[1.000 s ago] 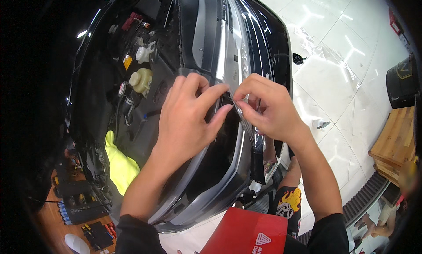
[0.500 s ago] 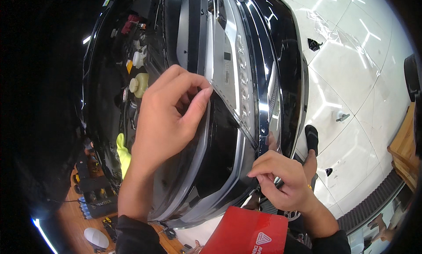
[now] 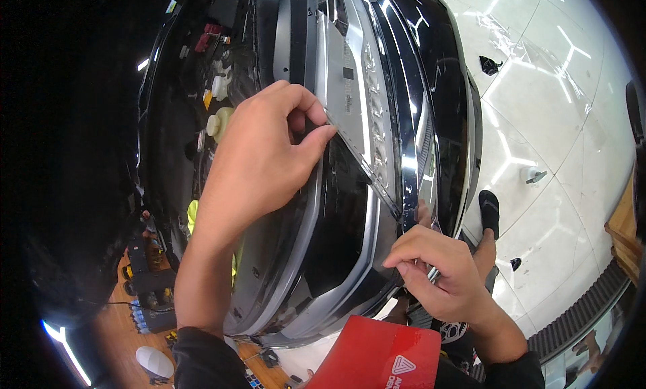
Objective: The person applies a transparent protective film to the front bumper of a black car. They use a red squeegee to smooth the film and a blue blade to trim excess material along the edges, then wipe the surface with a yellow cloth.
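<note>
In front of me is the front of a black car, with a long clear headlight (image 3: pixel 356 86) running down its middle. My left hand (image 3: pixel 269 143) pinches thumb and forefinger on a sheet of thin film (image 3: pixel 367 170) beside the headlight. From these fingertips a straight, dark film edge slants down right across the lens. My right hand (image 3: pixel 437 271) is closed in a pinch, lower right, apparently on another corner of the film. Its other fingers are curled; a small silvery thing shows beside them, too little to name. The film's full outline is hard to make out against the glossy bodywork.
Left, the engine bay holds a pale reservoir cap (image 3: pixel 214 124) and a yellow-green cloth or glove (image 3: pixel 193 214). A red flat pouch (image 3: pixel 377 355) hangs below my hands. Another person's dark shoe (image 3: pixel 489 210) stands on the white tiles. Tool cases (image 3: pixel 151 281) lie lower left.
The view has shifted slightly, so the car appears farther right. My left fingertips have moved a little up and right. Both hands keep their pinches, and my arm hides more of the yellow-green thing.
</note>
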Demonstrator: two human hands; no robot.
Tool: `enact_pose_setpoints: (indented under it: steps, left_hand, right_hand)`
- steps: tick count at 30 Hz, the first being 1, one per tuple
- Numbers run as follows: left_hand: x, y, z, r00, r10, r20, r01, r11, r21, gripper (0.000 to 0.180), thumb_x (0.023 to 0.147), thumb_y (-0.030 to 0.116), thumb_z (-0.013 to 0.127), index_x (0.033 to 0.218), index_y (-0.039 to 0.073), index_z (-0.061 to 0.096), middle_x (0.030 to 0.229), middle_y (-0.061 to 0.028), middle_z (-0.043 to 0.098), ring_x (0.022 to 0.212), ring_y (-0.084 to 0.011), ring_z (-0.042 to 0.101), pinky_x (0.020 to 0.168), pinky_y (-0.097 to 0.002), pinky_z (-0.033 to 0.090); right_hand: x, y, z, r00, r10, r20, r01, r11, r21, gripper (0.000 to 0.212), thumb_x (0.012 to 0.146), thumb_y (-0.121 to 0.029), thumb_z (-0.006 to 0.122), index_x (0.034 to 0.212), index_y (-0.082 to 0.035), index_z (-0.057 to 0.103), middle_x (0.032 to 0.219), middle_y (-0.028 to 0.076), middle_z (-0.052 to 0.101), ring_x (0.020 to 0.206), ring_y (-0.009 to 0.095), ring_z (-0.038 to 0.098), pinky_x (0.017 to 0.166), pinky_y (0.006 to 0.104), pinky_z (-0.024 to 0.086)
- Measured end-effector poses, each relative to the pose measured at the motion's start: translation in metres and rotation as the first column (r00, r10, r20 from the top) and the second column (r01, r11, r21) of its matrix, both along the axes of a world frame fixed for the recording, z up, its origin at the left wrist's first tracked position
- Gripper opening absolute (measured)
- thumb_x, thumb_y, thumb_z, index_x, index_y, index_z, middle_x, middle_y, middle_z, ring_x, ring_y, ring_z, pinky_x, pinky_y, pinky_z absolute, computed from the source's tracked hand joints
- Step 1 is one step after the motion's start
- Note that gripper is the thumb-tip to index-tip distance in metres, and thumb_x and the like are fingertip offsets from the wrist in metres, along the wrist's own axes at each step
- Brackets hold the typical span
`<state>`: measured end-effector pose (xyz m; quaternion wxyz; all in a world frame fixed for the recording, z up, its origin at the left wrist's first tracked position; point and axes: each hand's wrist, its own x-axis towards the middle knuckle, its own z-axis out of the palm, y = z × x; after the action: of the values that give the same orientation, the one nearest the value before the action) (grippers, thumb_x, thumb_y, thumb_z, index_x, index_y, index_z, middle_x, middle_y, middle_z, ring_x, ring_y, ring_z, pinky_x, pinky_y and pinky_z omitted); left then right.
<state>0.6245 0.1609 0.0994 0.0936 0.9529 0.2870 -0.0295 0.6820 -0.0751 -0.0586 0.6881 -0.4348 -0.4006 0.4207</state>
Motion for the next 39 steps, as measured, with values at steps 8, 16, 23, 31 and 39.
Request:
enact_pose_setpoints:
  steps: [8, 16, 23, 31, 39]
  left_hand:
    - [0.004, -0.001, 0.002, 0.999, 0.036, -0.020, -0.037, 0.999, -0.012, 0.010, 0.095, 0.006, 0.077, 0.100, 0.000, 0.073, 0.088, -0.0016, 0.069, 0.081, -0.0073, 0.063, 0.076, -0.0257, 0.052]
    - [0.002, 0.000, 0.001, 0.998, 0.061, 0.012, -0.060, 0.997, -0.055, 0.010, 0.095, 0.006, 0.077, 0.099, -0.001, 0.074, 0.086, -0.0025, 0.070, 0.079, -0.0081, 0.063, 0.074, -0.0265, 0.052]
    - [0.001, 0.001, 0.001, 0.998, 0.033, 0.044, -0.031, 0.999, -0.037, 0.009, 0.094, 0.007, 0.078, 0.098, -0.002, 0.075, 0.083, -0.0031, 0.070, 0.075, -0.0083, 0.061, 0.071, -0.0262, 0.051]
    - [-0.002, 0.012, -0.004, 0.998, 0.032, 0.062, -0.027, 0.997, -0.077, 0.009, 0.093, 0.006, 0.079, 0.097, -0.002, 0.076, 0.083, -0.0034, 0.070, 0.074, -0.0081, 0.061, 0.068, -0.0268, 0.051]
    - [-0.028, 0.010, -0.041, 0.927, -0.208, 0.311, 0.172, 0.975, 0.140, 0.014, 0.088, 0.009, 0.079, 0.099, 0.005, 0.073, 0.097, -0.0140, 0.067, 0.097, -0.0347, 0.067, 0.084, -0.0458, 0.053]
  right_hand:
    - [-0.001, 0.000, -0.003, 0.999, -0.027, -0.024, 0.028, 0.997, 0.066, 0.018, 0.095, 0.003, 0.065, 0.111, 0.001, 0.074, 0.093, 0.011, 0.071, 0.073, 0.019, 0.066, 0.062, 0.0279, 0.048]
    - [0.006, -0.008, 0.009, 0.997, -0.080, 0.005, 0.080, 0.997, 0.007, 0.025, 0.092, 0.005, 0.067, 0.116, 0.000, 0.073, 0.093, 0.009, 0.069, 0.072, 0.013, 0.061, 0.061, 0.0261, 0.046]
    - [0.015, -0.007, 0.032, 0.999, -0.016, 0.030, 0.014, 0.998, 0.053, 0.041, 0.092, 0.000, 0.073, 0.133, -0.003, 0.070, 0.105, 0.012, 0.073, 0.085, 0.023, 0.071, 0.075, 0.0328, 0.056]
    - [0.017, 0.008, 0.038, 0.997, 0.033, 0.068, -0.031, 0.999, -0.027, 0.053, 0.091, 0.005, 0.069, 0.143, -0.007, 0.067, 0.120, 0.012, 0.071, 0.096, 0.021, 0.072, 0.079, 0.0320, 0.058]
    - [0.047, 0.101, 0.131, 0.764, -0.258, 0.591, 0.197, 0.966, 0.168, 0.010, 0.093, 0.000, 0.071, 0.102, -0.001, 0.074, 0.087, 0.015, 0.069, 0.072, 0.033, 0.068, 0.067, 0.0372, 0.053]
